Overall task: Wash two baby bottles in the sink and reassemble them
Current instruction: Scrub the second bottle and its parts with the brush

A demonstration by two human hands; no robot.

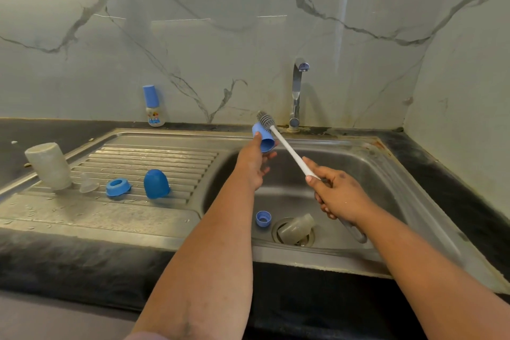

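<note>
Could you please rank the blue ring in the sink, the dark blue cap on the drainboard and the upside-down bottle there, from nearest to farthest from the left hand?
From the left hand, in the head view:
1. Blue ring, on the sink floor below the hand.
2. Dark blue cap, on the drainboard to its left.
3. Upside-down bottle, at the drainboard's far left edge.

No legible text; only a blurred coloured label on the small bottle (155,113) by the wall.
</note>
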